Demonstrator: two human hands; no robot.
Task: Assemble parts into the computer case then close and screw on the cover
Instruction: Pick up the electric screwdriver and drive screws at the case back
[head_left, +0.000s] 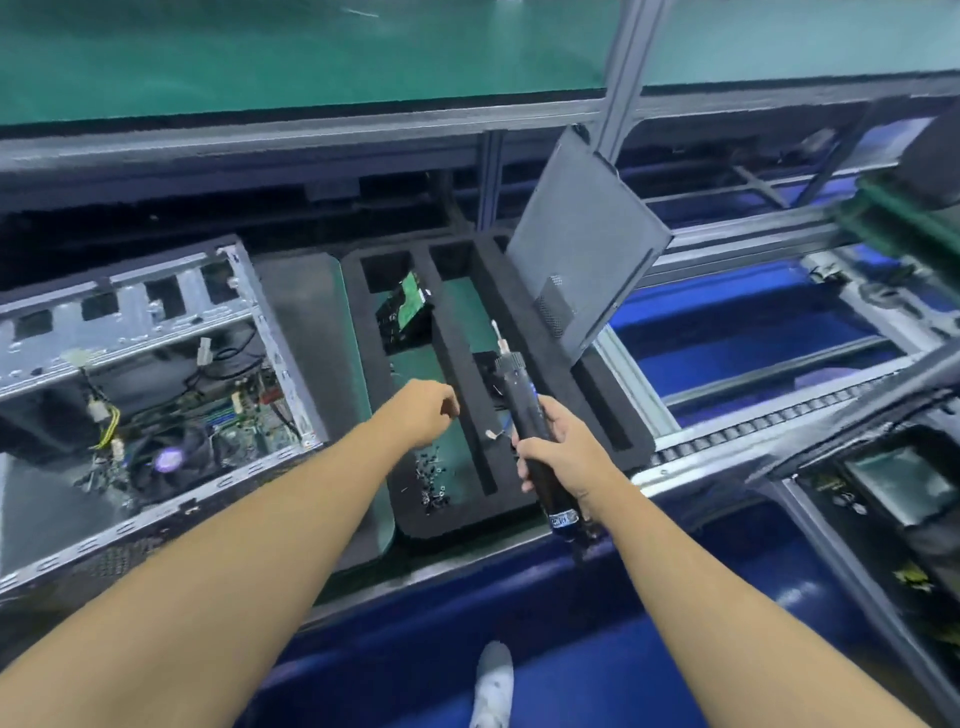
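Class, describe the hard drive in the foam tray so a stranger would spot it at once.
Find the black foam tray right of the open silver computer case. Towards the far end of its left compartment leans a boxy black hard drive with a green circuit-board face. Unlike the small loose screws heaped at the near end, it is one large tilted block.

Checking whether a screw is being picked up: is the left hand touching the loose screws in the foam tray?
Apart. The head view shows the left hand raised, with bare green floor between its fingertips and the screws.
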